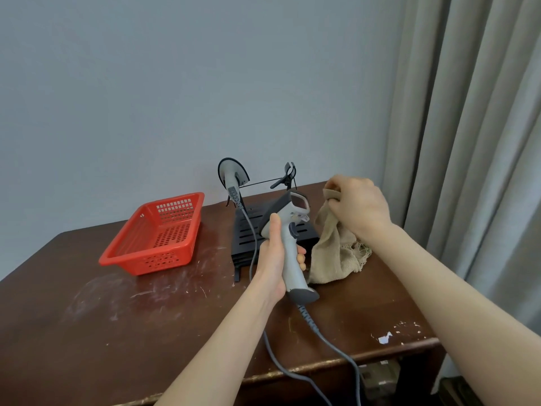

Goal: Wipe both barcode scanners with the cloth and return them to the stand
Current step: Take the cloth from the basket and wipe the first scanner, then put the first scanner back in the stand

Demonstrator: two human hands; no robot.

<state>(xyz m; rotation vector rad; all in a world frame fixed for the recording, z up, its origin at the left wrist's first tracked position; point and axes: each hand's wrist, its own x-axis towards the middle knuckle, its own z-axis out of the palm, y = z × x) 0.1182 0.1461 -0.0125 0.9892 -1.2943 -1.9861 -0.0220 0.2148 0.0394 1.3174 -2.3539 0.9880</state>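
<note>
- Your left hand (272, 259) is wrapped round the handle of the grey scanner (288, 244), thumb up the back, fingertips showing on the far side; firm, closed hold, head up and window turned right, toward the cloth.
- Your right hand (358, 205) is pinched shut on a bunched top fold of the beige cloth (330, 253); the rest hangs down and its lower edge trails on the table (87, 317), just right of the scanner handle.
- Cloth and scanner head: near, but apart. No contact with the window that I can see.
- Second scanner (232, 175) sits in the left cradle of the black stand (248, 230), at the back by the wall. Right clip (288, 174) of the stand holds nothing.
- Cables: the held scanner's cable (322, 338) drops off the front edge of the table; the stand scanner's cord runs down past your left wrist.
- Red basket (158, 235) to the left, well apart, not involved.
- Step, as I judge it: wiping the first scanner, cloth being readied or repositioned. Whether the cradled one is already wiped cannot be told.
- Next move calls for: bring the bunched cloth across onto the head and window, keep the left hold steady, rotate the handle to reach all faces.
- Watch: loose cloth tail snagging the trigger or cord.
</note>
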